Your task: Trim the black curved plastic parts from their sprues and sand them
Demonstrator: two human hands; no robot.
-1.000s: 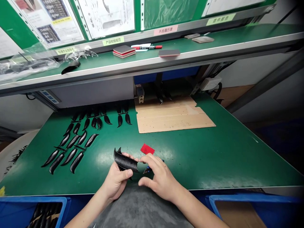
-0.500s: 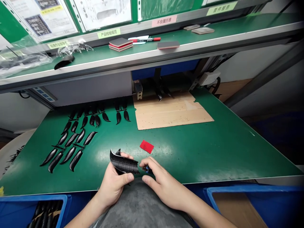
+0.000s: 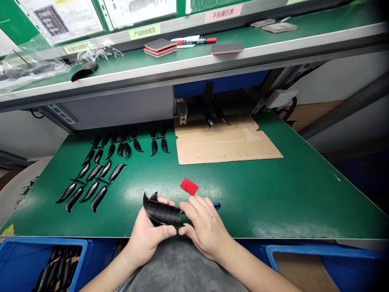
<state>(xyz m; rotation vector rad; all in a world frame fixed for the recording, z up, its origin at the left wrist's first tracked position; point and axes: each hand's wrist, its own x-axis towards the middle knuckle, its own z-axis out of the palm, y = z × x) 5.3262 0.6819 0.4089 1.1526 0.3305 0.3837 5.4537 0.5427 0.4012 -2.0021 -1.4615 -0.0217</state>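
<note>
A curved, hollow black plastic piece [image 3: 162,213], with a ribbed grid inside and a hooked tip at its left end, lies in my left hand [image 3: 147,235]. The thumb presses its near edge and the fingers wrap behind it. My right hand [image 3: 205,227] is curled at the piece's right end, thumb and fingertips at its edge. From behind that hand sticks out the blue-and-black handle end of a small tool [image 3: 216,206]; the fingers cover most of it, so its kind is hidden. Just beyond my hands, a red card [image 3: 189,186] with a handwritten mark lies on the table.
Black leaf-shaped parts joined in pairs [image 3: 101,196] lie in rows on the green table [image 3: 243,190] at left. Cardboard [image 3: 225,146] lies at the back. A shelf [image 3: 121,67] spans above. Blue bins [image 3: 86,253] stand below the front edge, the left one holding black parts.
My right hand has moved left and closed in on the piece's right end. The tool's blue handle end now shows behind the hand. The view has shifted slightly.
</note>
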